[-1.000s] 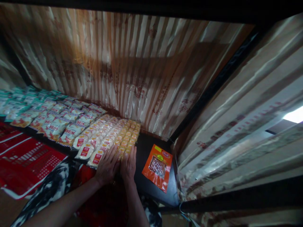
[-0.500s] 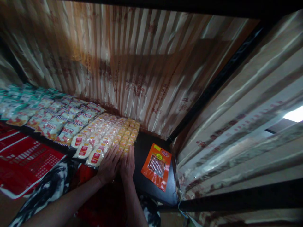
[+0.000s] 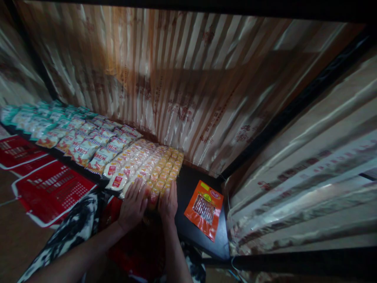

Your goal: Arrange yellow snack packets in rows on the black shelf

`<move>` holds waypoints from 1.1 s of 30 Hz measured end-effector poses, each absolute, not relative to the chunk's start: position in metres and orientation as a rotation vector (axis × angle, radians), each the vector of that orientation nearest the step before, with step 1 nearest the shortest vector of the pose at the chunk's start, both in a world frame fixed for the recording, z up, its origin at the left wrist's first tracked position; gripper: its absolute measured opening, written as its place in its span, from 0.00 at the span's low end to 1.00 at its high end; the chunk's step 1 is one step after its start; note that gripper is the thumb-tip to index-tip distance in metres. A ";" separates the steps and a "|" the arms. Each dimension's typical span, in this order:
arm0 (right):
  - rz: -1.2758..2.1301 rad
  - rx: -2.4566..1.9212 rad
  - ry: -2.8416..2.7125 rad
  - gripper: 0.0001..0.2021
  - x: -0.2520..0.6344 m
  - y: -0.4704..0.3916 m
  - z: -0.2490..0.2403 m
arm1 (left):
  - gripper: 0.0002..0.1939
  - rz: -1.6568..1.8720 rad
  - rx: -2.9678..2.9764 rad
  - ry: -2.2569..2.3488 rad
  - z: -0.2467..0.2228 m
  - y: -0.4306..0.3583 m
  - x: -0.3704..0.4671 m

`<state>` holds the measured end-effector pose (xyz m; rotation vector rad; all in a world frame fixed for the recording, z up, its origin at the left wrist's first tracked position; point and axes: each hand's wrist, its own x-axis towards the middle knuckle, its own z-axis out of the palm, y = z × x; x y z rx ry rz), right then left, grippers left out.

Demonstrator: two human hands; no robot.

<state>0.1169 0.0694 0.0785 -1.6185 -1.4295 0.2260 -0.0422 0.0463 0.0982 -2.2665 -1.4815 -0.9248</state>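
Rows of small yellow wrapped snacks (image 3: 165, 167) sit near the right end of the packed goods on a dark shelf. My left hand (image 3: 133, 206) lies with fingers stretched out at the front, touching the white round packets (image 3: 118, 181) and the left edge of the yellow rows. At the front right edge of the yellow rows, my right hand (image 3: 168, 202) rests with its fingers extended. A few yellow snacks show between the two hands. Neither hand appears to grip anything, though the fingertips' undersides are hidden.
An orange snack bag (image 3: 204, 210) lies on the black shelf (image 3: 188, 177) to the right. White-and-blue snack bags (image 3: 84, 149) and green-topped bags (image 3: 44, 118) line the left. Red printed bags (image 3: 55, 188) are at lower left. Pleated curtains (image 3: 188, 86) enclose the back and right.
The view has turned a little left, so everything sits further right. My hands have moved slightly apart, showing more yellow snacks between them.
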 end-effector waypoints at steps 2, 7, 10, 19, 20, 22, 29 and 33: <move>0.166 -1.619 -1.455 0.29 0.118 0.072 0.074 | 0.29 -0.924 -2.218 -1.532 0.086 0.045 -0.057; -0.019 -1.552 -1.532 0.27 0.123 0.076 0.060 | 0.31 -0.859 -2.209 -1.522 0.067 0.046 -0.076; -0.097 -1.466 -1.605 0.25 0.124 0.076 0.057 | 0.31 -0.853 -2.212 -1.525 0.065 0.048 -0.074; 0.140 -1.571 -1.411 0.30 0.118 0.075 0.075 | 0.29 -0.859 -2.237 -1.512 0.074 0.063 -0.070; 0.168 -1.580 -1.400 0.30 0.118 0.075 0.076 | 0.28 -0.854 -2.243 -1.510 0.075 0.064 -0.070; 0.201 -1.589 -1.391 0.31 0.119 0.074 0.076 | 0.27 -0.845 -2.246 -1.522 0.076 0.065 -0.069; 0.218 -1.580 -1.380 0.31 0.120 0.074 0.076 | 0.27 -0.872 -2.195 -1.605 0.084 0.057 -0.076; 0.285 -1.610 -1.342 0.32 0.120 0.073 0.078 | 0.29 -1.008 -1.977 -1.806 0.074 0.060 -0.091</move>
